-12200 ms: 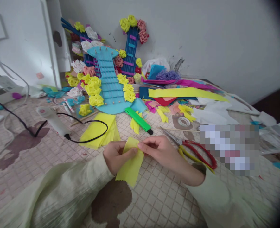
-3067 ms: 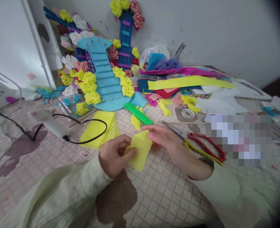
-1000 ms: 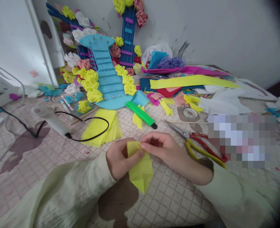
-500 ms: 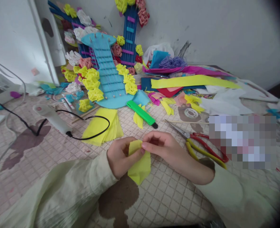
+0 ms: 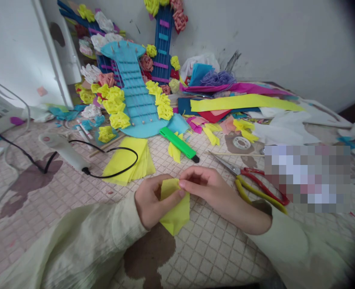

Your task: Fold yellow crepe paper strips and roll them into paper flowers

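Note:
A small piece of yellow crepe paper point(image 5: 175, 216) hangs between my two hands above the table. My left hand point(image 5: 156, 200) pinches it from the left, thumb across its front. At its upper right edge, the thumb and fingertips of my right hand point(image 5: 200, 182) are closed on the same paper. Just beyond my left hand lies a stack of yellow paper sheets point(image 5: 141, 160). A green box cutter point(image 5: 179, 143) rests past the fingertips. Scissors point(image 5: 240, 172) and yellow-handled pliers point(image 5: 263, 195) lie to the right of my right hand.
A light-blue guitar-like shape point(image 5: 139, 98) with yellow paper flowers stands at the back. On the left lie a glue gun point(image 5: 63, 150) and its looped black cord. Yellow strip point(image 5: 243, 103), purple yarn point(image 5: 218, 78), a white spool point(image 5: 241, 142) and paper scraps fill the back right.
The view has shifted very slightly. Both hands keep their grip on the yellow paper, whose lower part hangs a little differently.

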Available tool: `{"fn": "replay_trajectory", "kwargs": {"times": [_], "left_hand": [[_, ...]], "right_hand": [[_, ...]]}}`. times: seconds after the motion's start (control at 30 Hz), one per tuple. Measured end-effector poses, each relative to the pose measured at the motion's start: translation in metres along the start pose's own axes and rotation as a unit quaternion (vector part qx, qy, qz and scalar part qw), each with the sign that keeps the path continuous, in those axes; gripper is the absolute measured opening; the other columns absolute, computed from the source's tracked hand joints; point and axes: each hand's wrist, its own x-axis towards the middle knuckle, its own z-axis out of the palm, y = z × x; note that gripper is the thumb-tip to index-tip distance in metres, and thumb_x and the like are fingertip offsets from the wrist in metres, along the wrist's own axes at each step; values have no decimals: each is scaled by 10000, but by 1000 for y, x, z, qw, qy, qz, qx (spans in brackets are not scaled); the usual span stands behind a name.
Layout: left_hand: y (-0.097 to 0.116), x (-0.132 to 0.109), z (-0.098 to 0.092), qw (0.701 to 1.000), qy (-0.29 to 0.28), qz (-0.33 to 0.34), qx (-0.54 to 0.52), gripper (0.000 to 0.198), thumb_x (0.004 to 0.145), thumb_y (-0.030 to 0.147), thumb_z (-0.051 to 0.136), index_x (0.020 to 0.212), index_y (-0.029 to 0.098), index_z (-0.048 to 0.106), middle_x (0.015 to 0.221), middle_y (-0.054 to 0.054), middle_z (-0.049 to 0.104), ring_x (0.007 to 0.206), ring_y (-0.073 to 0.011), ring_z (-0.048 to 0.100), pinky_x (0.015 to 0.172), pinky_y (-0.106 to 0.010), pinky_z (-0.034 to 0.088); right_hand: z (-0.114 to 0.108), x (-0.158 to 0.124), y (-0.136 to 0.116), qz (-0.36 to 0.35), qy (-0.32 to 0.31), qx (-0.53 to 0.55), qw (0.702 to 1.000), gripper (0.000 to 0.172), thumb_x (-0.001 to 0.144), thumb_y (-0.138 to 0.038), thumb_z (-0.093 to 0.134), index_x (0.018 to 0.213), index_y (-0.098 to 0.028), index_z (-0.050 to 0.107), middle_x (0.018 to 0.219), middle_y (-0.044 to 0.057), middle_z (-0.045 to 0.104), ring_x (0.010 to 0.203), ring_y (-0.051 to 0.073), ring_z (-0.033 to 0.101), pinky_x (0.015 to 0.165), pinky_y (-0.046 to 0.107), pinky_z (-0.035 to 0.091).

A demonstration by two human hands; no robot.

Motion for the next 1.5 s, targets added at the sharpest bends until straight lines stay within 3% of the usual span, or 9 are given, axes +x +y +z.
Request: {"fn": "replay_trajectory", "kwargs": {"times": [0.43, 1.23, 1.5], "left_hand": [[-5, 1, 0, 1000, -2, -9, 14, 274, 715, 408, 507, 623, 150, 506, 512, 36, 426, 450, -82, 413, 383, -183, 314], [-8, 2, 1, 999, -9, -31, 2, 243, 696, 381, 529, 648, 144, 540, 529, 23, 487, 465, -87, 455, 390, -184, 345], [-9, 2, 1, 999, -7, -42, -19, 219, 688, 349, 541, 621, 141, 543, 512, 24, 487, 445, -78, 439, 368, -174, 326]], "right_hand": [[0, -1, 4, -14, 3, -10, 1000, 132, 708, -291, 582, 775, -178, 593, 761, 3, 600, 719, 119, 553, 655, 259, 445], [-1, 0, 1, 30, 4, 0, 1000, 101, 707, -267, 580, 749, -175, 587, 749, -1, 598, 712, 117, 554, 648, 251, 448], [-2, 0, 3, 9, 3, -19, 1000, 114, 711, -268, 580, 771, -180, 622, 805, 9, 640, 773, 131, 582, 715, 271, 456]]}}
